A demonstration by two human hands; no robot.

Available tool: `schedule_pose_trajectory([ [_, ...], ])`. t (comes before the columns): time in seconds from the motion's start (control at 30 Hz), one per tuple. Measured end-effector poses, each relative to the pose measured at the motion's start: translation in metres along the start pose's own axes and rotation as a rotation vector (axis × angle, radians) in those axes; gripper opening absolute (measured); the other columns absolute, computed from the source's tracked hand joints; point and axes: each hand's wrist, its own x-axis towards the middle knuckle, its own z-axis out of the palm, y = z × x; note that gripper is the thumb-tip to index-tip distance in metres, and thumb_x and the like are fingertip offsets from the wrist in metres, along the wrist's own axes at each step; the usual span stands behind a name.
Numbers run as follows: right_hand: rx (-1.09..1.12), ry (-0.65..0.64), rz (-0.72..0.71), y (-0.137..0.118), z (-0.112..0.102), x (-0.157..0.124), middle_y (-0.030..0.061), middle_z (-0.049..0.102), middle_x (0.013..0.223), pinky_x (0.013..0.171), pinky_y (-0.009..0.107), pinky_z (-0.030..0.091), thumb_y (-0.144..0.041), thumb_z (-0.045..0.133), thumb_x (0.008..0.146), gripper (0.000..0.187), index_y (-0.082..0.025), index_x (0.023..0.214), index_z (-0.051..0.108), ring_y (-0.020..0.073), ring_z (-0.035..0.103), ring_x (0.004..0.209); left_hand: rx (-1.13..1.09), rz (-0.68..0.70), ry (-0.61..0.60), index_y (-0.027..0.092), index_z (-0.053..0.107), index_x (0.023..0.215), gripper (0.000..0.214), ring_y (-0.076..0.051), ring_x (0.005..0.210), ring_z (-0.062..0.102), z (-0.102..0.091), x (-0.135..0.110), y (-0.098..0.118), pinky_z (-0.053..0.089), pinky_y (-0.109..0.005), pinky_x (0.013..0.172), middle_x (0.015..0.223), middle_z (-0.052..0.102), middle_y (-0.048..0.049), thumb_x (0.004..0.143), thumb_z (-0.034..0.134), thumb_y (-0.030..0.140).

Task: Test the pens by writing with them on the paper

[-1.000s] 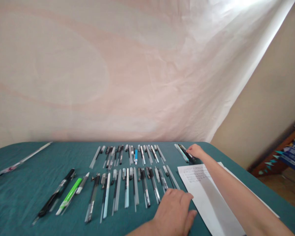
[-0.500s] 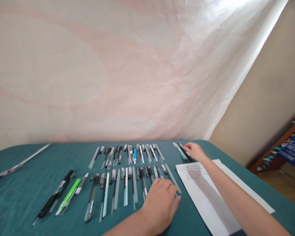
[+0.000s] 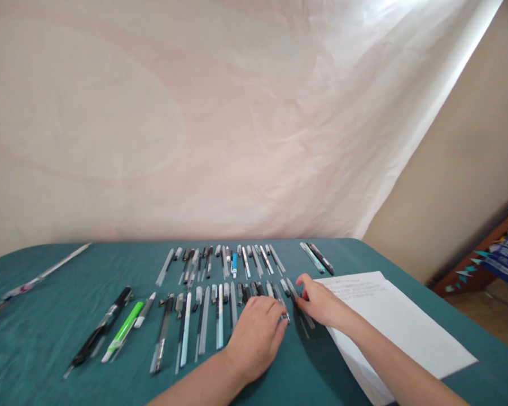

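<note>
Slender, translucent pens [image 3: 204, 321] lie at the left hand [image 3: 259, 334] and right hand [image 3: 322, 303], hands apart, grip indeterminable. A green table [image 3: 491, 375] strip separates paper [image 3: 410, 327] from right edge.

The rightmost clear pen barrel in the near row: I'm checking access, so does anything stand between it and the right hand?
Nothing visible does: the right hand has its fingertips right at the clear pen barrel, though contact is unclear. The left hand is off to the other side.
</note>
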Motion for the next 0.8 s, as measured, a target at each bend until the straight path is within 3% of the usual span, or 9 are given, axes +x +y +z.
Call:
schedule_pose_trajectory([
  [0.23,0.048,0.05,0.086,0.001,-0.002,0.005,-0.0036,0.054,0.058,0.053,0.021,0.029,-0.011,0.053,0.066,0.028,-0.018,0.091,0.043,0.0129,0.051,0.056,-0.06,0.021,-0.014,0.02,0.054,0.097,0.021,-0.02,0.09,0.052,0.0,0.0,0.003,0.039,-0.035,0.084,0.095,0.056,-0.0063,0.086,0.037,0.021],
  [0.33,0.308,0.09,0.04,-0.011,-0.008,0.001,-0.0053,0.05,0.058,0.05,0.02,0.033,-0.016,0.052,0.07,0.023,-0.018,0.091,0.042,0.0106,0.049,0.053,-0.224,-0.053,-0.002,0.02,0.052,0.102,0.022,-0.018,0.086,0.054,0.006,-0.002,0.002,0.042,-0.032,0.08,0.098,0.055,-0.006,0.087,0.037,0.022],
  [0.43,0.68,-0.017,-0.014,-0.031,-0.013,-0.01,-0.0067,0.048,0.061,0.04,0.018,0.033,-0.025,0.049,0.077,0.019,-0.02,0.092,0.04,0.0079,0.045,0.046,-0.501,-0.185,0.044,0.021,0.045,0.113,0.028,-0.015,0.078,0.056,0.015,-0.003,0.001,0.046,-0.029,0.073,0.097,0.057,-0.0056,0.086,0.04,0.026],
  [0.53,0.886,-0.085,-0.076,-0.05,-0.012,-0.02,-0.0065,0.049,0.065,0.039,0.017,0.037,-0.029,0.053,0.076,0.022,-0.021,0.091,0.04,0.0071,0.047,0.047,-0.837,-0.281,0.068,0.019,0.036,0.12,0.036,-0.014,0.068,0.058,0.023,-0.001,0.003,0.048,-0.026,0.062,0.093,0.058,-0.0061,0.086,0.041,0.028],
  [0.7,0.946,-0.108,-0.108,-0.059,-0.013,-0.025,-0.0051,0.052,0.068,0.044,0.02,0.044,-0.036,0.056,0.076,0.023,-0.021,0.086,0.042,0.0078,0.052,0.05,-1.1,-0.309,0.142,0.016,0.044,0.107,0.027,-0.014,0.067,0.059,0.026,0.004,0.005,0.046,-0.026,0.061,0.079,0.06,-0.0044,0.083,0.047,0.027],
  [0.8,0.807,-0.06,-0.096,-0.051,-0.02,-0.022,-0.0043,0.051,0.064,0.043,0.02,0.042,-0.04,0.05,0.079,0.022,-0.019,0.082,0.044,0.0089,0.052,0.051,-1.14,-0.331,0.177,0.016,0.045,0.105,0.025,-0.016,0.07,0.061,0.025,0.006,0.003,0.047,-0.027,0.062,0.08,0.06,-0.005,0.083,0.048,0.027],
])
